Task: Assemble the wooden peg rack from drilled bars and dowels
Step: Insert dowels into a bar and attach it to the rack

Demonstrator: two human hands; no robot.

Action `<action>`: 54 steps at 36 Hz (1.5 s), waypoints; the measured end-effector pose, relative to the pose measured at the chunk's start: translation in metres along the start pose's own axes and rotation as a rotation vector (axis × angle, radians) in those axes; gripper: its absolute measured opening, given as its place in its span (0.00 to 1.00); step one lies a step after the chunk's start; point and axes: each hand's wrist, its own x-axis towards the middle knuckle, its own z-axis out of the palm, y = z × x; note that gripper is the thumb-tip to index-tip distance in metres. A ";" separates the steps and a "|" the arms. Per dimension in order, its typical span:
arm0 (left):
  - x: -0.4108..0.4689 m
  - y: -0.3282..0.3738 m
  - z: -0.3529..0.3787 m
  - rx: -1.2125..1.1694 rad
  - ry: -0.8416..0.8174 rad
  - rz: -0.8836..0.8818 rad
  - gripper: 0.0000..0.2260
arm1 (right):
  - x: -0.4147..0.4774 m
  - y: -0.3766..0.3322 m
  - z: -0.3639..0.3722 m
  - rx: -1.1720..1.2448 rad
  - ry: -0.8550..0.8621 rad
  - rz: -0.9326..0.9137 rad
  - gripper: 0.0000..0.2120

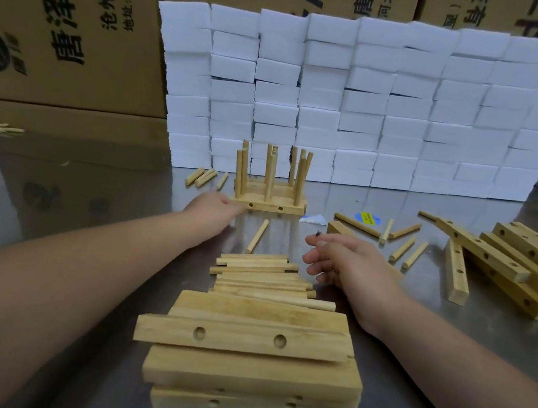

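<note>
A wooden peg rack [269,200] with several upright dowels stands at the middle of the steel table [90,185]. My left hand [213,211] reaches its front left corner and touches the base with relaxed fingers. My right hand [346,261] hovers palm down over the table with loosely spread fingers, holding nothing. Under it and to its left lies a pile of loose dowels [264,277]. One single dowel [257,236] lies between my hands. A stack of drilled bars [246,356] sits nearest to me.
More drilled bars [525,267] are heaped at the right, with scattered dowels [401,239] beside them. Short dowels [204,177] lie left of the rack. A wall of white foam blocks [361,106] stands behind, with cardboard boxes [62,19] further back. A blue-yellow sticker [367,218] lies on the table.
</note>
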 end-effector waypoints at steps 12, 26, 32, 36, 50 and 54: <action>-0.037 0.037 0.014 0.429 -0.159 0.053 0.13 | 0.000 0.000 0.002 -0.022 0.018 0.005 0.06; -0.081 0.059 -0.025 -0.201 -0.207 0.217 0.08 | -0.001 0.000 0.002 -0.028 0.003 -0.006 0.07; -0.098 0.059 -0.023 -0.136 -0.266 0.255 0.05 | -0.003 -0.003 0.002 -0.004 -0.010 -0.030 0.08; -0.099 0.058 -0.022 -0.056 -0.231 0.294 0.06 | -0.004 -0.003 0.000 -0.050 -0.028 -0.064 0.11; -0.100 0.058 -0.040 0.091 -0.194 0.307 0.07 | 0.002 -0.002 -0.004 0.121 0.037 -0.015 0.13; -0.107 0.064 -0.052 0.261 -0.286 0.354 0.07 | 0.003 -0.002 -0.005 0.155 0.050 0.013 0.12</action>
